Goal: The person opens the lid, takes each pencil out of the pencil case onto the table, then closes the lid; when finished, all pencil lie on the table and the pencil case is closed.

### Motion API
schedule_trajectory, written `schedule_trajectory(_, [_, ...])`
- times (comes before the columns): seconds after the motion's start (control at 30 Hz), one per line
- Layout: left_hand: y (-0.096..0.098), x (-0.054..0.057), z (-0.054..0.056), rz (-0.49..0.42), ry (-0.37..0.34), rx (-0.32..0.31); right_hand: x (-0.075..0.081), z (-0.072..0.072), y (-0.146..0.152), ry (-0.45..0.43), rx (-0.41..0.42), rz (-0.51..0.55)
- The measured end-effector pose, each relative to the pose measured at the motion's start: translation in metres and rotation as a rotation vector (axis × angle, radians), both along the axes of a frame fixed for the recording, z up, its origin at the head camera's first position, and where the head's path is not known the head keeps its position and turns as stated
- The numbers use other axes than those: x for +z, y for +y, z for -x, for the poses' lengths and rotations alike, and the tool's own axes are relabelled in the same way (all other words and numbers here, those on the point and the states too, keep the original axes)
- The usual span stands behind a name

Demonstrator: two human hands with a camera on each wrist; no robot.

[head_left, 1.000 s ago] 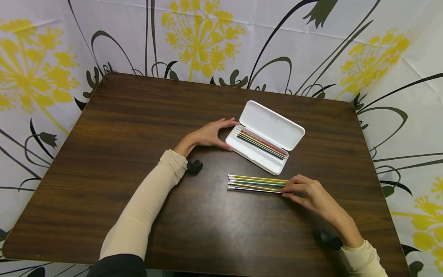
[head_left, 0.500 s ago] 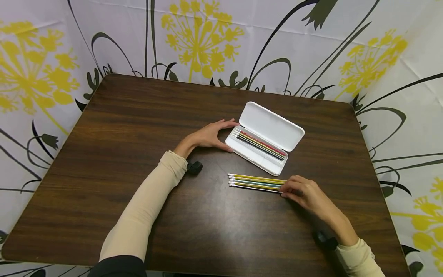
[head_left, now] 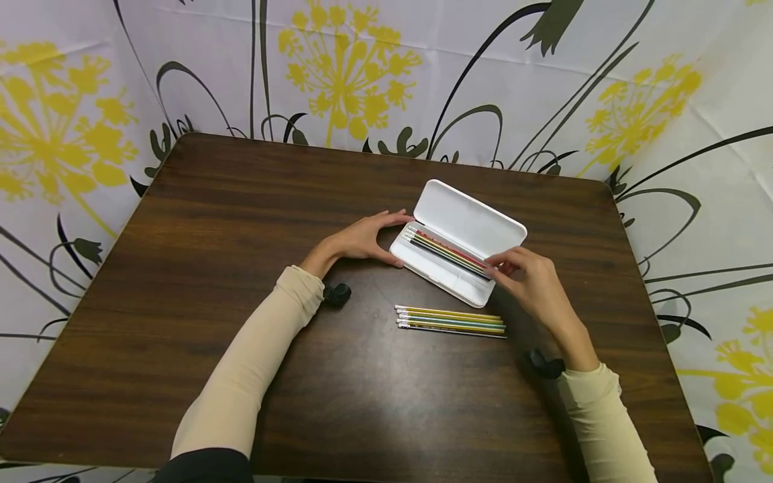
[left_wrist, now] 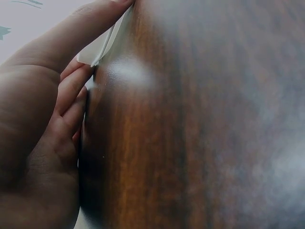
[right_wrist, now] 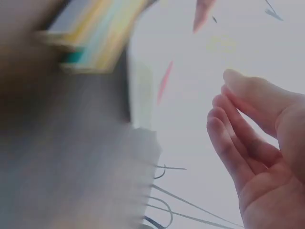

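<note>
An open white pencil case (head_left: pixel 468 213) lies at an angle on the table, its lid hinged back. Inside it rests a row of pencils (head_left: pixel 445 251), red, dark and gold-toned. My left hand (head_left: pixel 360 237) holds the case's left end, thumb at the near corner and fingers at the far one. At the right end of the case is my right hand (head_left: pixel 534 285), its fingertips by the pencil tips; the right wrist view shows nothing between them. Just in front of the case, several pencils (head_left: pixel 449 321) lie side by side, yellow, teal and dark.
The brown wood-grain table (head_left: pixel 241 194) extends widely to the left and toward the front. Behind and beside it hangs a white curtain (head_left: pixel 459 40) with yellow and grey flowers. Each wrist wears a small black camera (head_left: pixel 337 295).
My right hand has left the row of pencils on the table and moved up to the case's right end. The loose pencils stay lined up; my left hand has kept its place.
</note>
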State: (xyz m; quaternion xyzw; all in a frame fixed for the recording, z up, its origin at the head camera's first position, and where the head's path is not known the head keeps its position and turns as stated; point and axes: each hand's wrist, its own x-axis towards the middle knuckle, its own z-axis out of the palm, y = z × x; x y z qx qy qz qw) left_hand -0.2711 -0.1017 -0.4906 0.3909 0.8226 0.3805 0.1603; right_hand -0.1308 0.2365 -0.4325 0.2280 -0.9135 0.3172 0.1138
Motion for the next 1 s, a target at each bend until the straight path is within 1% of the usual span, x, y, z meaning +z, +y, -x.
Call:
schedule_trajectory(0.07, [-0.001, -0.002, -0.001, 0.004, -0.01, 0.004, 0.001, 0.011, -0.003, -0.003, -0.039, 0.014])
schedule_trajectory(0.13, [-0.001, -0.004, -0.002, 0.007, -0.021, 0.006, 0.003, 0.019, -0.006, -0.01, -0.054, 0.025])
schedule_trajectory(0.2, [-0.001, -0.005, -0.003, 0.006, -0.027, 0.009, 0.003, 0.024, -0.007, -0.016, -0.058, 0.03])
schedule_trajectory(0.3, [-0.001, -0.004, -0.003, 0.0, -0.014, 0.009, 0.001, 0.027, -0.007, -0.035, -0.056, 0.026])
schedule_trajectory(0.43, [-0.001, -0.001, -0.001, -0.016, 0.006, -0.003, -0.005, 0.028, -0.009, -0.096, -0.037, -0.032])
schedule_trajectory(0.5, [-0.002, 0.0, -0.001, -0.018, 0.008, -0.01, -0.009, 0.028, -0.01, -0.127, -0.025, -0.083])
schedule_trajectory(0.57, [-0.002, 0.001, 0.0, -0.01, 0.011, -0.016, -0.012, 0.027, -0.012, -0.137, -0.01, -0.143])
schedule_trajectory(0.7, [-0.002, 0.002, 0.0, -0.006, 0.0, 0.003, -0.014, 0.025, -0.02, -0.097, 0.02, -0.261])
schedule_trajectory(0.8, [-0.002, 0.003, -0.001, -0.004, -0.015, 0.019, -0.014, 0.023, -0.025, -0.058, 0.032, -0.318])
schedule_trajectory(0.87, [-0.002, 0.002, -0.002, 0.002, -0.02, 0.018, -0.014, 0.022, -0.026, -0.046, 0.034, -0.333])
schedule_trajectory(1.0, [-0.002, 0.001, -0.002, 0.012, -0.024, 0.02, -0.016, 0.022, -0.025, -0.047, 0.031, -0.326])
